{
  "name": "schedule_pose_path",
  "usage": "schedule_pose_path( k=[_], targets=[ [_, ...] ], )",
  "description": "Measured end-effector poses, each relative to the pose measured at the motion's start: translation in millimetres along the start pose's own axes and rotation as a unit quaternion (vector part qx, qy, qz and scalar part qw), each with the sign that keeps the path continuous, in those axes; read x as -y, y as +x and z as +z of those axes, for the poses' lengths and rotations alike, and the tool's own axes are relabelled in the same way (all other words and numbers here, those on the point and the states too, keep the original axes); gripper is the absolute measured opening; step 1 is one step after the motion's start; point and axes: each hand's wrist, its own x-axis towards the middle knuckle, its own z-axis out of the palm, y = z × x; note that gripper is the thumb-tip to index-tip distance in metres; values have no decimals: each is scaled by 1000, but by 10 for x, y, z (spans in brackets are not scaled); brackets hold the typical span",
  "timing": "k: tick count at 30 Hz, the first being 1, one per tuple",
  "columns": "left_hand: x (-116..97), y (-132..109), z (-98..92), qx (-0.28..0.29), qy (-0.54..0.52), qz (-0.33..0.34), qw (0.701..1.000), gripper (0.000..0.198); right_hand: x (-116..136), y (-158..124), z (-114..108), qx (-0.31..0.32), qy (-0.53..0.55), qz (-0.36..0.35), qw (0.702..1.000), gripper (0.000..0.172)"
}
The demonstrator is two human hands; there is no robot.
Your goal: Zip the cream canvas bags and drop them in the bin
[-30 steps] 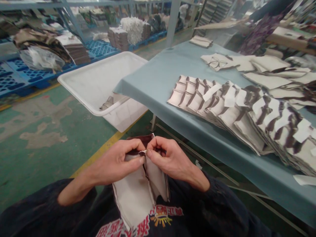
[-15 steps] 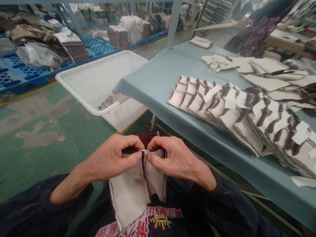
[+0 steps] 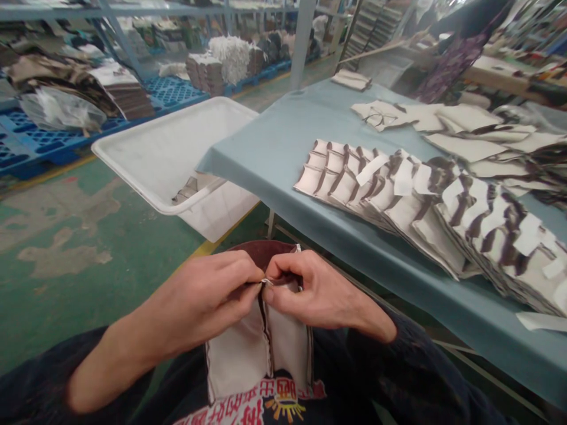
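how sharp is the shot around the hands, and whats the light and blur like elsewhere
Head view, near: the left hand and right hand look fairly clear, as does the pale cloth piece; head view, far back: the shaggy white pile looks soft; head view, light: diffuse, no harsh glare on the blue table, dark shade beneath it.

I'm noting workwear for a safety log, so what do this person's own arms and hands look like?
The left hand and right hand are bare, with no gloves visible. Dark, near-black sleeves end above the wrists. They match a dark top with red, white-edged lettering and a yellow sun-like motif.
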Motion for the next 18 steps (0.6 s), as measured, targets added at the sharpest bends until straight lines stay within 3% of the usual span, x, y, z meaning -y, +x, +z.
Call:
schedule_pose_path(
  k=[3, 6, 13, 18],
  targets=[
    [-11, -51, 79, -40, 83, 73, 993, 21, -6, -40, -49, 40, 114, 23, 992, 17],
    [-3, -104, 155, -61, 149, 115, 980, 21, -61, -76, -42, 34, 179, 74, 981, 21],
    [9, -93, 207, -42, 192, 132, 972, 29, -235, -58, 168, -39, 247, 121, 961, 21],
    [-22, -66, 170, -42, 145, 111, 982, 26, -230, -62, 143, -33, 247, 111, 962, 32]
  ],
)
